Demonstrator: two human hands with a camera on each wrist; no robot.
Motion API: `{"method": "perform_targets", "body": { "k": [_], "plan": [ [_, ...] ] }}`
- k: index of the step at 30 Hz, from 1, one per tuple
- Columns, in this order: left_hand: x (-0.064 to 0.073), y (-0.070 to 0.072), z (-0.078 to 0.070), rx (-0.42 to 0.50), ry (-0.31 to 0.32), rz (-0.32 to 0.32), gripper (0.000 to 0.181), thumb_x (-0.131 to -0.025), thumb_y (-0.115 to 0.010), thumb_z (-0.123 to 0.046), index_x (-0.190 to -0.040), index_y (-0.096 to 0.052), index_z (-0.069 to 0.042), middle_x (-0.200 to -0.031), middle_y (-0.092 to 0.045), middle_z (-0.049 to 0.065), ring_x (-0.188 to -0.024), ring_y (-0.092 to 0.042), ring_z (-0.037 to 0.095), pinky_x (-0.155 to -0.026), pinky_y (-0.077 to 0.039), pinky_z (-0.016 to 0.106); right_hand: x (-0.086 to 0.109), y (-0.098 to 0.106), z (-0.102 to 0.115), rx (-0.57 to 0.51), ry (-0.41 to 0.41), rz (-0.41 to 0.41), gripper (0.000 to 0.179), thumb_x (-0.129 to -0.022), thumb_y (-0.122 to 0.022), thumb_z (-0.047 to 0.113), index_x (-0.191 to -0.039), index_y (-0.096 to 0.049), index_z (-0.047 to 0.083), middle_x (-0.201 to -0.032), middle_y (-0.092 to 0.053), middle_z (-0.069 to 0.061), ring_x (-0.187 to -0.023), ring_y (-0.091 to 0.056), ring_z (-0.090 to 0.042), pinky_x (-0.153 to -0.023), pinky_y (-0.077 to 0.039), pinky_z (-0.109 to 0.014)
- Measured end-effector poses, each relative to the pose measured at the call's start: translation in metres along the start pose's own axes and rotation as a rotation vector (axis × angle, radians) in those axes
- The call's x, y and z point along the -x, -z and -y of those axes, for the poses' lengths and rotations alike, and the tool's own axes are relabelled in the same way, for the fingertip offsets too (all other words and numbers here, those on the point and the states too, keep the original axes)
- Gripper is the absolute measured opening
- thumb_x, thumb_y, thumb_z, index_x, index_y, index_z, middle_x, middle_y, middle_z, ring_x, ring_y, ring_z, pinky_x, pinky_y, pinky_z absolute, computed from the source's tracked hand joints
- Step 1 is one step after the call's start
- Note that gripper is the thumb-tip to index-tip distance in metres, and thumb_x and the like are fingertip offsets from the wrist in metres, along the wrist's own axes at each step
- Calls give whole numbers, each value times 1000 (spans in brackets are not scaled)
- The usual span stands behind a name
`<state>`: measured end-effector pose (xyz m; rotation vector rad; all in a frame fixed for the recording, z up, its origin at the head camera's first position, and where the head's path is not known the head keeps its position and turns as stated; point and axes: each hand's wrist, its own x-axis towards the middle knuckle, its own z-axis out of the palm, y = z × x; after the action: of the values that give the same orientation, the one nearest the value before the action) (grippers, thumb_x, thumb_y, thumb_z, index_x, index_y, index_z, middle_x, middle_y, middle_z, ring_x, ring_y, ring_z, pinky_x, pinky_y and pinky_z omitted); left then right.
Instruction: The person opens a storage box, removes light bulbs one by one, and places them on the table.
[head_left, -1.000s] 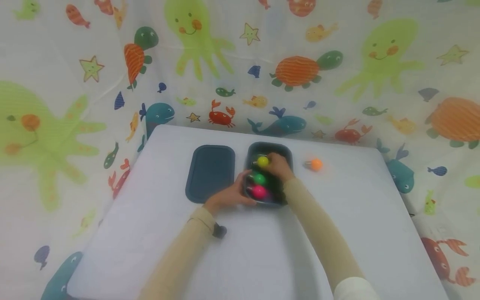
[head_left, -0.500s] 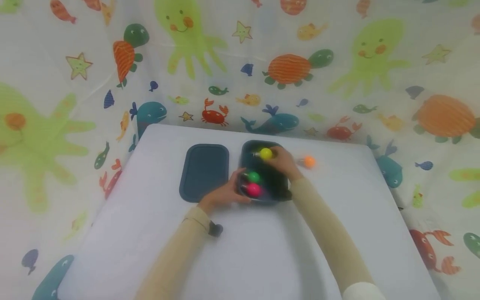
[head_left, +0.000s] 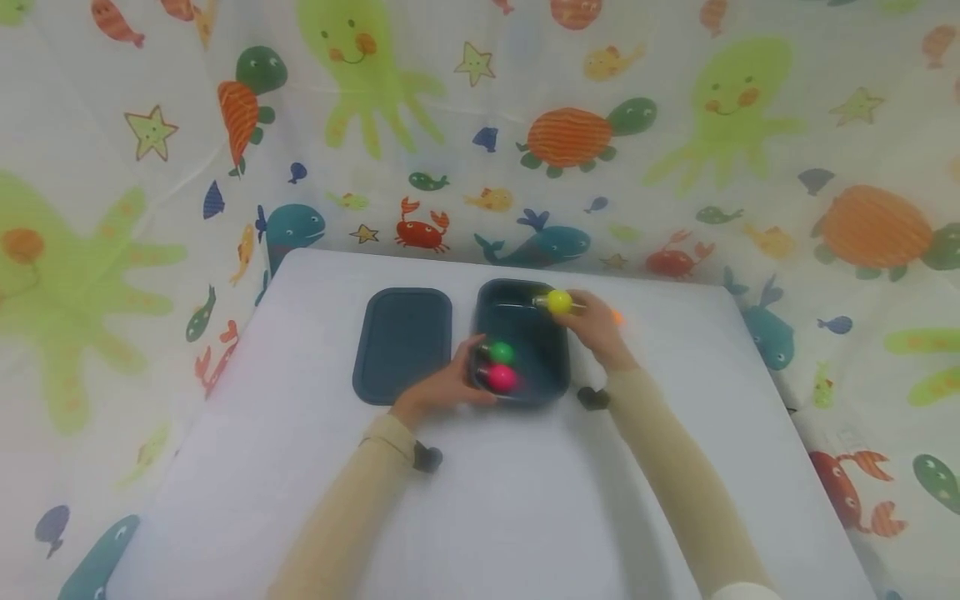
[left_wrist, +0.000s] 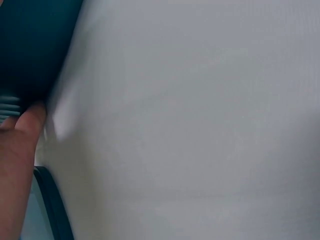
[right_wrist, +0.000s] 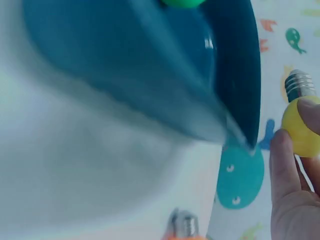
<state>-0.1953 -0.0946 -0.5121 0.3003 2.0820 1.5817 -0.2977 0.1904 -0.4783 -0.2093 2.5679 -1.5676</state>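
Observation:
My right hand (head_left: 598, 329) pinches a yellow light bulb (head_left: 558, 302) at the back right corner of a dark blue-green container (head_left: 528, 333). In the right wrist view the yellow bulb (right_wrist: 300, 127) sits between thumb and fingers, its metal screw base free, just beyond the rim. A green bulb (head_left: 501, 353) and a pink bulb (head_left: 501, 377) lie inside at the container's left front. My left hand (head_left: 442, 385) grips that left front corner, thumb along the front side. In the left wrist view, its thumb (left_wrist: 32, 120) presses the container wall (left_wrist: 37, 40).
The flat dark lid (head_left: 405, 346) lies on the white table (head_left: 495, 517) left of the container. An orange bulb (head_left: 617, 317), partly hidden behind the right hand, lies to the right. A curtain with sea animals (head_left: 420, 175) hangs behind the table.
The right hand has brought the yellow bulb from inside the container up and right, to its back right corner. The left hand keeps its grip. The head view has shifted slightly.

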Motion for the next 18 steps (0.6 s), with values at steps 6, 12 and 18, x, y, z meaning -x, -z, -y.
{"method": "perform_targets", "body": {
  "k": [6,12,18],
  "plan": [
    [-5,2,7,3,-2,-25,107,-77,-84,-31,-152,-8,-40,-149,-29,11,-125,-46,31,-94,-48,44,6,23,-15,0,-16,-56,58,-90,-72,24,-141,-50,9,-143,-50,-12,-129,-49,-31,-106,-39,-48],
    [-15,5,17,-13,-6,-31,107,-74,-86,-36,-149,-10,-46,-150,-28,7,-128,-44,29,-97,-46,45,24,45,-20,-107,-109,-59,64,-90,-72,29,-145,-45,12,-145,-47,-9,-134,-43,-28,-111,-30,-49],
    [-19,6,18,-23,6,-31,107,-75,-85,-35,-148,-9,-49,-151,-28,5,-130,-42,28,-99,-45,47,34,59,-35,-86,-182,-77,72,-86,-73,43,-146,-44,15,-150,-42,-7,-139,-35,-28,-113,-25,-53]
  ]
}}
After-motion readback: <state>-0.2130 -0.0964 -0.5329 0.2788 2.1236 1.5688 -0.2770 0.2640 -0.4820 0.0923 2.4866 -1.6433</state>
